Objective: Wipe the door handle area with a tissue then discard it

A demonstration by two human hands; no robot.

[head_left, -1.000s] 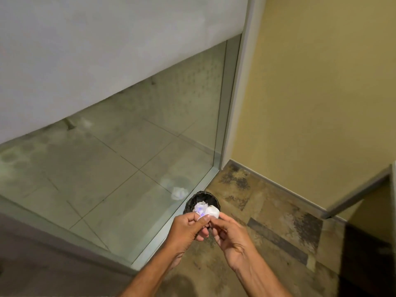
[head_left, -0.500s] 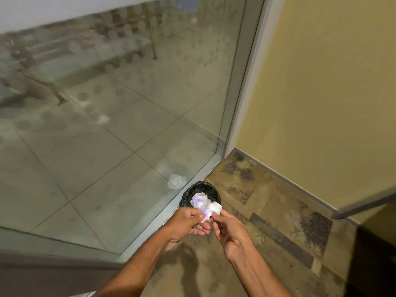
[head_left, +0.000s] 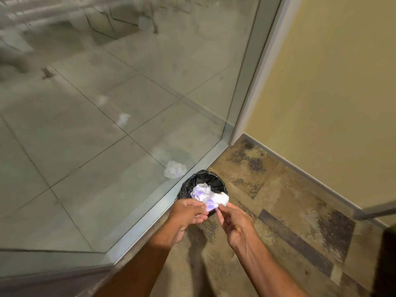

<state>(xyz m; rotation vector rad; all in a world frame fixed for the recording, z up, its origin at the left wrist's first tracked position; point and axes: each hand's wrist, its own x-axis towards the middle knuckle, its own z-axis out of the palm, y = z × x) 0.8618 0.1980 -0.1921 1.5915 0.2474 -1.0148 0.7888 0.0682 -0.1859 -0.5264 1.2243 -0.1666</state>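
A crumpled white tissue [head_left: 209, 196] is pinched between my left hand [head_left: 188, 212] and my right hand [head_left: 234, 221]. Both hands hold it by its near edge, directly above a small bin lined with a black bag [head_left: 202, 181] that stands on the floor by the glass. The door handle is out of view.
A glass wall [head_left: 128, 103] with a metal bottom frame [head_left: 162, 209] runs along the left and shows a reflection of the tissue [head_left: 174, 169]. A yellow wall [head_left: 332, 93] stands on the right above patterned brown floor [head_left: 289, 211]. A metal bar [head_left: 377, 210] juts in at the right edge.
The camera has tilted down and drawn closer to the bin. Both hands still hold the tissue over the bin, a little lower than before.
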